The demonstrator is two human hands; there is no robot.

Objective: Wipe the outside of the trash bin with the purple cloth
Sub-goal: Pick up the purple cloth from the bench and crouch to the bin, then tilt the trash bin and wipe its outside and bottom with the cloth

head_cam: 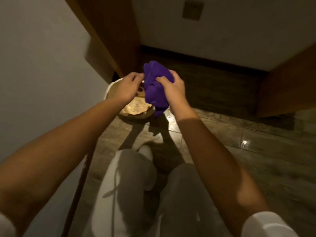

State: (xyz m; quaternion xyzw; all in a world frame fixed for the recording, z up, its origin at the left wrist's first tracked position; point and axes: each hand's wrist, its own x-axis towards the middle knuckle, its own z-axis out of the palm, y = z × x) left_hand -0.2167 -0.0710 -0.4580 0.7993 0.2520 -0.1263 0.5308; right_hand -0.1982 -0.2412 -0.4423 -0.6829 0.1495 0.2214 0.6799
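Observation:
The purple cloth [156, 86] is bunched up and hangs in the air above the trash bin [136, 113]. My right hand [174, 89] grips the cloth from the right side. My left hand [127, 87] pinches the cloth's upper left edge with its fingertips. The bin is round and light-coloured, stands on the floor against the left wall, and shows its open top with a pale liner inside. Both hands and the cloth hide much of the bin's rim.
A white wall runs along the left. A wooden door frame [109, 40] stands behind the bin, and another wooden panel [290, 86] at the right. The floor is glossy tile [248, 142]. My legs in grey trousers [136, 185] are below.

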